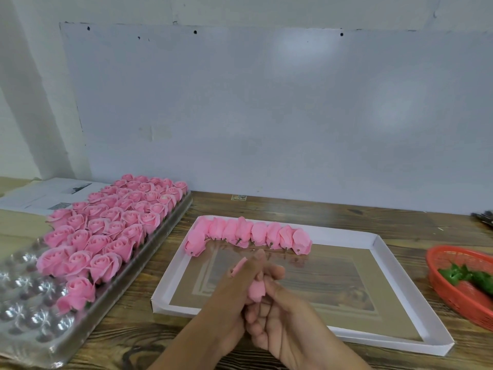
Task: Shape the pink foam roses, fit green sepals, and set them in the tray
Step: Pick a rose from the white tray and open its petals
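Item: pink foam rose (pixel 256 289), held upright above the near part of the white tray (pixel 378 265), long axis roughly vertical; which end points up is unclear. Left hand (pixel 234 303) and right hand (pixel 280 313) meet around it, fingers curled, each grip closed on the bud. Petals soft, partly folded. A row of shaped roses (pixel 248 233) lines the tray's far edge.

Nine pink roses (pixel 248 235) lie in a row in the one white tray (pixel 380 245). One more rose (pixel 256 289) sits between two hands. One clear blister tray (pixel 32 316) holds dozens of roses. One red basket (pixel 458 297) holds several green sepals (pixel 465 276), too bunched to count.
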`<state>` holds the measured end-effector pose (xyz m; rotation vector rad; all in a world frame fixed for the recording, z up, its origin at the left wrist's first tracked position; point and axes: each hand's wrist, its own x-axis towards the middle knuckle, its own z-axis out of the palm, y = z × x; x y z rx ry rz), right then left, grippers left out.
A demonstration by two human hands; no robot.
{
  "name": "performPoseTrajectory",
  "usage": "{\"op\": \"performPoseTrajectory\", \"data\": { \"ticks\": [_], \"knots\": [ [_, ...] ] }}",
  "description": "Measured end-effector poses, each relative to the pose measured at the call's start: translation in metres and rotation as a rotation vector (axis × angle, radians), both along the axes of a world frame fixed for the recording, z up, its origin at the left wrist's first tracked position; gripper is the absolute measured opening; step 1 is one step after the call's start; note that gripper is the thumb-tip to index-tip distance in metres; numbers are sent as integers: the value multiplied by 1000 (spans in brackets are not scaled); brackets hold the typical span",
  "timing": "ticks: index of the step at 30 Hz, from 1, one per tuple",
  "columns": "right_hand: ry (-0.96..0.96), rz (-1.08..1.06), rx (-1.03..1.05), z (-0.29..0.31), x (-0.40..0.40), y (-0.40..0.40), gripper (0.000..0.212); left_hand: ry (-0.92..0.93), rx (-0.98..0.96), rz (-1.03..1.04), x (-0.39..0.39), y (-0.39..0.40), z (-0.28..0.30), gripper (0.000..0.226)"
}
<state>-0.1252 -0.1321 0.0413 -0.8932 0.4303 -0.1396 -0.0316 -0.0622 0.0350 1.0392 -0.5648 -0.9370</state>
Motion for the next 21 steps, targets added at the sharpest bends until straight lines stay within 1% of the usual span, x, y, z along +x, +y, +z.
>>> {"op": "performPoseTrajectory", "data": {
  "ticks": [2, 4, 5, 7, 9, 11, 12, 13, 14, 15, 17, 18, 21],
  "knots": [
    [19, -69, -84, 1, 2, 2, 39, 20, 28, 31, 1, -2, 0, 59],
    [1, -195, -259, -3, 5, 4, 17, 14, 47, 42, 3, -4, -2, 61],
    [-9, -258, -371, -4, 6, 5, 11, 7, 42, 50, 3, -5, -2, 58],
    [-36, -325, -534, -9, 4, 4, 18, -20, 20, 62, 2, -6, -2, 46],
    [-70, -337, -563, -10, 3, 3, 13, -57, 16, 50, -1, -5, 1, 44],
    [-84, -318, -551, -9, 3, 2, 5, -92, 9, 37, 0, -5, 1, 50],
    [-85, -305, -523, -10, 4, 1, 13, -114, 5, 34, 1, -5, 1, 56],
    [-82, -290, -463, -11, 5, -1, 22, -141, 2, 34, 2, -5, 0, 63],
    [-75, -271, -381, -10, 6, -1, 29, -177, 1, 42, 3, -4, 0, 65],
    [-63, -253, -293, -8, 7, -1, 33, -218, -8, 58, 4, -3, 1, 62],
    [-44, -218, -194, -4, 8, -1, 44, -332, -41, 89, 5, -2, 5, 45],
    [-30, -204, -205, -3, 7, -2, 49, -418, -56, 119, 5, -2, 5, 40],
    [53, -185, -350, -4, 3, -4, 66, -718, -25, 298, 4, -3, 2, 33]
  ]
}}
